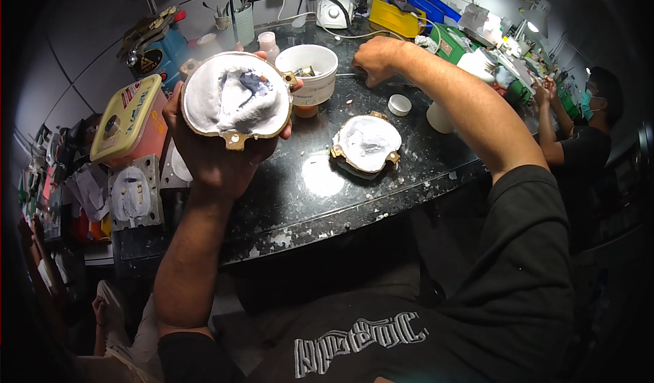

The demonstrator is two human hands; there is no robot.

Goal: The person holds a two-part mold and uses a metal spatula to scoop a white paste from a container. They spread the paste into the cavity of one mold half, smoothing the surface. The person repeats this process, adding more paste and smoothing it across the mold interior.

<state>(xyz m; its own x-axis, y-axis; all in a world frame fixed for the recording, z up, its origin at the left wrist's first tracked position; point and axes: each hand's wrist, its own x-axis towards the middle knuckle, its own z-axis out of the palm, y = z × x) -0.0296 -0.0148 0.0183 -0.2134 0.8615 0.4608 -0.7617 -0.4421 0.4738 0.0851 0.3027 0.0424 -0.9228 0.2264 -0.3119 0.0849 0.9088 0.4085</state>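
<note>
My left hand (225, 168) holds up a brass-coloured dental flask half (235, 142) from below, fingers around its rim. White plaster (204, 97) fills it, with a dark bluish hollow at its upper right. My right hand (379, 59) is stretched to the back of the bench, closed, just right of a white plastic tub (320, 93). A thin metal bar shows by its fingers; whether they grip it I cannot tell. A second plaster-filled flask half (368, 143) lies on the black bench in front of that hand, apart from both hands.
A small white cap (399, 105) lies beyond the second flask half. At left stand a yellow-lidded tub (126, 120) and a metal flask plate with plaster (133, 195). Yellow bin (395, 18) and green bin (446, 46) line the back right. A masked person (579, 124) works at right.
</note>
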